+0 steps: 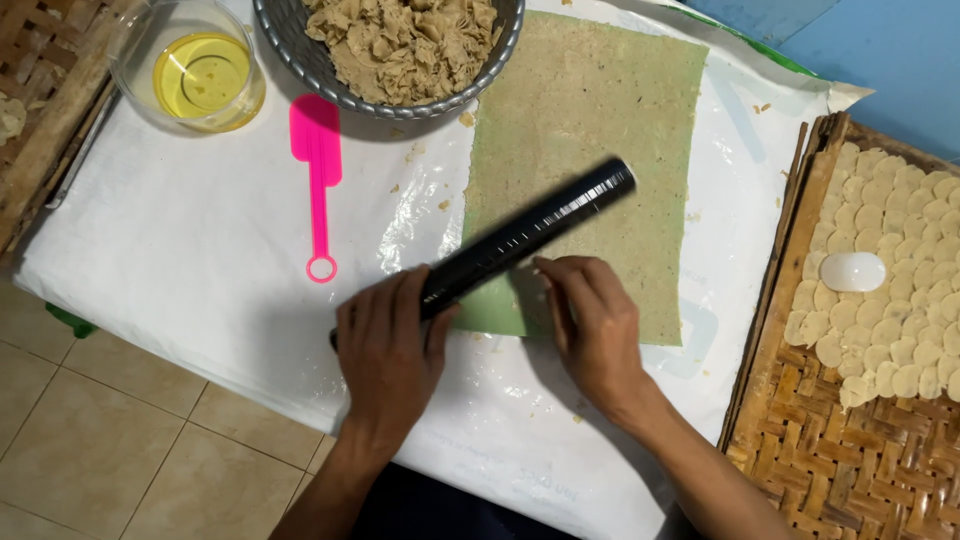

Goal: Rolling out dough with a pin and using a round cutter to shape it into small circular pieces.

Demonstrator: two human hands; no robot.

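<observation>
**A:** Containers first — what is seen up top?

**B:** A grey bowl (290, 45) is set at the upper edge, heaped with torn, crumbly beige dough (400, 40). To its left a clear glass bowl (135, 60) is seen, with yellow oil (200, 75) pooled in the bottom. On the right, a woven bamboo tray (830, 460) is partly covered with rows of small pale discs (900, 280), and a white oval object (852, 271) is laid among them.

**A:** And the roller?

**B:** A black rolling pin (525, 238) is shown, smooth, glossy and cylindrical, with a streak of light along its length. It is laid across the lower left part of a thin greenish-brown dough sheet (590, 130), which is spread flat on white plastic sheeting (180, 230).

**A:** Which way is it pointed?

**B:** The long axis is run diagonally: the far end is aimed up and to the right, the near end down and to the left, under the palm.

**A:** The hands?

**B:** The left hand (388, 355) is pressed flat over the near end, fingers spread, nothing clasped. The right hand (592, 325) is held loosely curled on the sheet just beside the pin, fingertips at the sheet's lower edge; whether anything is pinched cannot be told.

**A:** Anything else?

**B:** A pink spatula (318, 180) is left lying on the plastic, below the bowls, its ring end towards the person.
</observation>
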